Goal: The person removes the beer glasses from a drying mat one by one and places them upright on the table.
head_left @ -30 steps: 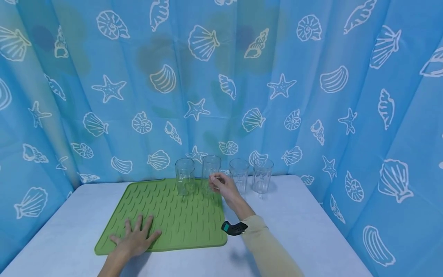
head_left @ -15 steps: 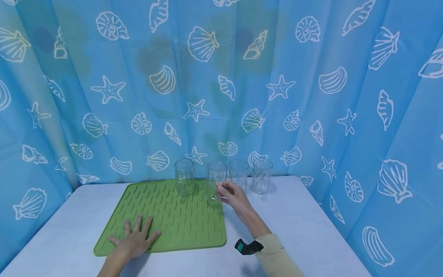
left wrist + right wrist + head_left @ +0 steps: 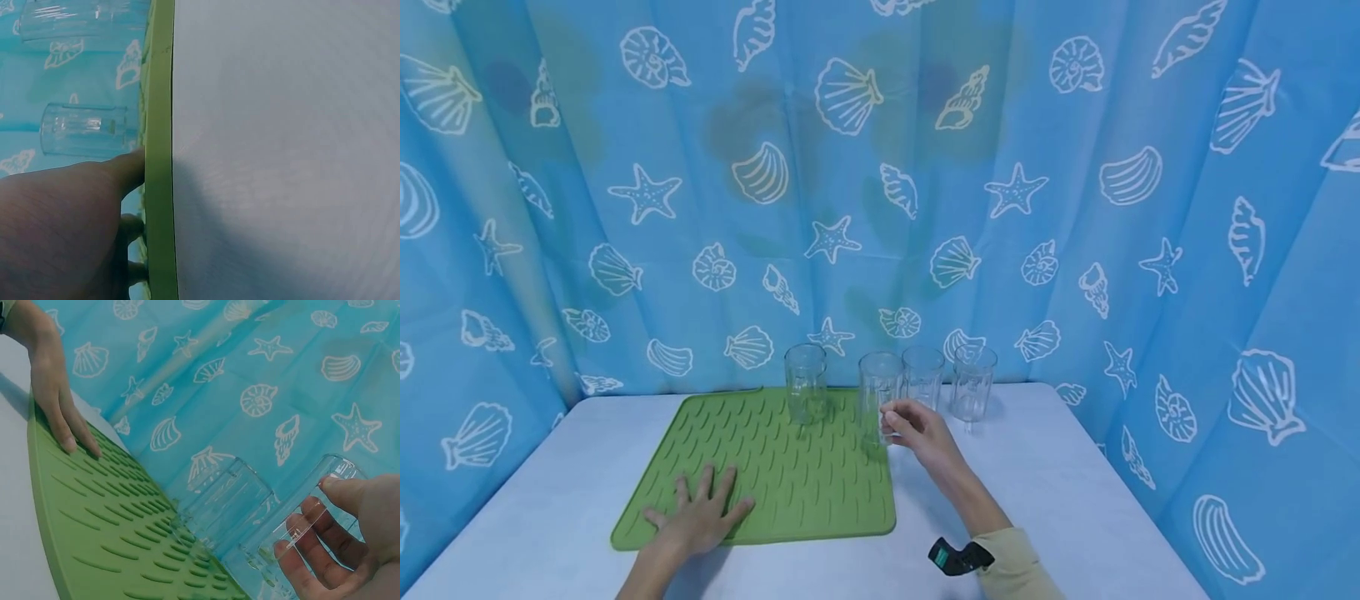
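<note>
My right hand point(image 3: 928, 437) holds a clear glass mug point(image 3: 877, 387) by its handle side, thumb on top and fingers curled. That mug is upright over the back right edge of the green ridged mat point(image 3: 775, 492). In the right wrist view the held mug point(image 3: 300, 509) is close beside another glass mug point(image 3: 219, 500). This other mug point(image 3: 806, 383) stands on the back part of the mat, its handle facing me. My left hand point(image 3: 696, 521) rests flat with spread fingers on the mat's front left; in the left wrist view its thumb point(image 3: 128, 172) meets the mat's edge point(image 3: 161, 187).
Two more glass mugs, one point(image 3: 925, 371) partly behind the held mug and one point(image 3: 973, 387) to its right, stand on the white tabletop point(image 3: 1060, 500) at the back. A blue curtain point(image 3: 880, 167) with shell prints hangs right behind the table.
My right hand has brought the held mug to the right and nearer to me, toward the mat's right edge. The left hand has stayed spread on the mat.
</note>
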### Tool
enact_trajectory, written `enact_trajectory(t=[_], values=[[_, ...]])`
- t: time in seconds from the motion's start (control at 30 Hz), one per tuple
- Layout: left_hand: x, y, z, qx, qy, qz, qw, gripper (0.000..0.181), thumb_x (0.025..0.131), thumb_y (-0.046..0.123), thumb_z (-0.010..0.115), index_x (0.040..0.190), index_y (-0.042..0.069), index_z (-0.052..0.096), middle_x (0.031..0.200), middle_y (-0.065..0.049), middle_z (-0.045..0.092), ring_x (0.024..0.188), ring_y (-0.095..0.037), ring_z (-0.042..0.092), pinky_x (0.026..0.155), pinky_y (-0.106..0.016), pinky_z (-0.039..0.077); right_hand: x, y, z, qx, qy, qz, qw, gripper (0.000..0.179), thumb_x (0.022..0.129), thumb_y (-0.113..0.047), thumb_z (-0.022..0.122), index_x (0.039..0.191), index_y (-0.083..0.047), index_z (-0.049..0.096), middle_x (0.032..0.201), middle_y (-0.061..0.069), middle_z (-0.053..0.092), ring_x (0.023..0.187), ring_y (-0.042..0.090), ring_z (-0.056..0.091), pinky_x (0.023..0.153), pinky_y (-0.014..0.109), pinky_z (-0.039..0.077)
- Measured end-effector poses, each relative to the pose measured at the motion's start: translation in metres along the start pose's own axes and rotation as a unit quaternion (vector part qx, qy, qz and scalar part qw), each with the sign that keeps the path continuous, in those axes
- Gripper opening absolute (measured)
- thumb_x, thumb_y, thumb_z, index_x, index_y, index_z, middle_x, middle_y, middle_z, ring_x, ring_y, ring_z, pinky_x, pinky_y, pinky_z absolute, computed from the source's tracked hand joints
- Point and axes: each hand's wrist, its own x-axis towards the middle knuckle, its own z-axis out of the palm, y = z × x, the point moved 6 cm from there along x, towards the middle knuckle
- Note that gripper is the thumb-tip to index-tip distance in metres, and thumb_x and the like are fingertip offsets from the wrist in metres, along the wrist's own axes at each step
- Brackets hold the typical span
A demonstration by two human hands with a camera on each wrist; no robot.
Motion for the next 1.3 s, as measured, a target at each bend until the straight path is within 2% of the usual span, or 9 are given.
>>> enact_trajectory(t=[0.2, 0.3, 0.6, 0.83, 1.17, 1.3], values=[[-0.002, 0.004, -0.003, 0.003, 0.005, 0.005, 1.0000, 0.089, 0.094, 0.071, 0.035, 0.158, 0.011, 0.017, 0.161, -0.029, 0.002, 0.140, -0.063, -0.010, 0.086, -0.093, -0.006, -0.004, -0.002, -0.007, 0.003, 0.029, -0.011, 0.9995, 0.033, 0.099, -0.030, 0.059, 0.122, -0.006, 0.063, 0.106, 0.007, 0.064, 0.098, 0.015, 0.064, 0.091, 0.033, 0.058], [-0.002, 0.004, -0.003, 0.002, 0.002, 0.003, 1.0000, 0.089, 0.094, 0.071, 0.035, 0.158, 0.011, 0.017, 0.161, -0.029, 0.002, 0.140, -0.063, -0.010, 0.087, -0.093, -0.005, -0.005, -0.003, -0.010, 0.002, 0.036, -0.014, 0.9993, 0.033, 0.099, -0.030, 0.060, 0.120, -0.006, 0.064, 0.104, 0.008, 0.064, 0.096, 0.015, 0.064, 0.089, 0.031, 0.058], [0.000, 0.002, -0.004, 0.002, 0.001, -0.003, 1.0000, 0.091, 0.093, 0.073, 0.034, 0.158, 0.011, 0.017, 0.161, -0.029, 0.001, 0.140, -0.063, -0.011, 0.087, -0.092, -0.007, -0.005, -0.005, -0.012, -0.003, 0.037, -0.012, 0.9993, 0.034, 0.098, -0.032, 0.061, 0.120, -0.007, 0.064, 0.106, 0.013, 0.064, 0.098, 0.019, 0.064, 0.087, 0.031, 0.059], [0.000, 0.003, -0.003, 0.002, -0.002, 0.000, 1.0000, 0.091, 0.093, 0.073, 0.033, 0.158, 0.011, 0.017, 0.161, -0.029, 0.001, 0.139, -0.064, -0.011, 0.087, -0.092, -0.006, -0.007, -0.005, -0.010, -0.003, 0.037, -0.010, 0.9993, 0.028, 0.098, -0.030, 0.061, 0.118, -0.011, 0.066, 0.107, 0.015, 0.065, 0.097, 0.020, 0.064, 0.087, 0.031, 0.059], [-0.001, 0.000, -0.001, -0.002, -0.002, -0.005, 1.0000, 0.093, 0.092, 0.076, 0.034, 0.157, 0.011, 0.019, 0.160, -0.030, 0.004, 0.138, -0.065, -0.009, 0.087, -0.093, -0.005, -0.010, -0.007, -0.003, -0.006, 0.031, -0.019, 0.9993, 0.030, 0.099, -0.030, 0.060, 0.117, -0.008, 0.064, 0.104, 0.010, 0.065, 0.095, 0.015, 0.064, 0.087, 0.030, 0.058], [-0.001, 0.001, -0.005, 0.001, 0.003, -0.001, 1.0000, 0.093, 0.092, 0.075, 0.035, 0.157, 0.011, 0.020, 0.160, -0.030, 0.005, 0.139, -0.065, -0.008, 0.086, -0.093, -0.005, -0.011, -0.008, 0.002, 0.001, 0.021, -0.030, 0.9993, 0.032, 0.099, -0.031, 0.059, 0.119, -0.006, 0.063, 0.107, 0.013, 0.064, 0.096, 0.016, 0.064, 0.088, 0.029, 0.058]])
